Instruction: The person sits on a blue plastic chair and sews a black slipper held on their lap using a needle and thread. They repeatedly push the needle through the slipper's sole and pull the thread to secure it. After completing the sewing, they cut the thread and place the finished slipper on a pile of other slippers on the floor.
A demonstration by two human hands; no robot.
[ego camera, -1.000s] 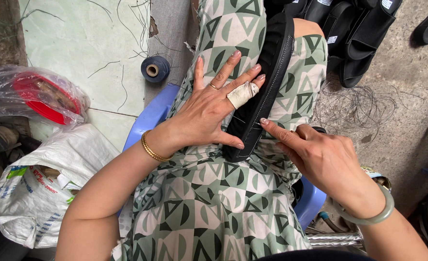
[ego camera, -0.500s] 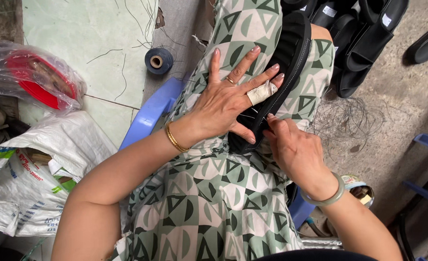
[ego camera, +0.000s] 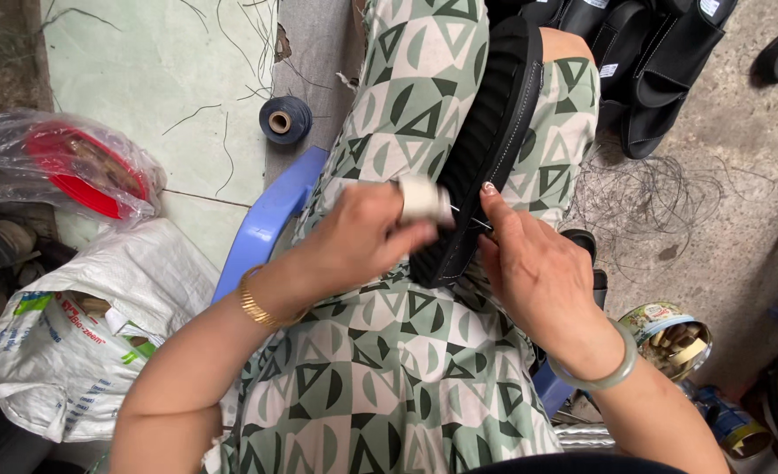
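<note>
A black sandal sole with white stitching along its edge lies lengthwise on my lap, over green patterned trousers. My left hand, one finger wrapped in white tape, is curled closed at the sole's near end, blurred by motion. My right hand pinches the sole's right edge with thumb and fingers, where a thin needle or thread shows between the two hands. A gold bangle is on my left wrist, a pale green bangle on my right.
A dark thread spool stands on the floor left of my knee. Several black sandals lie at the top right. A white sack and a bagged red dish sit at left, tins at right, a blue stool under me.
My left hand, spread flat on the sole a second ago, has closed and pulled back toward the near end. My right hand has shifted left and up onto the sole's edge.
</note>
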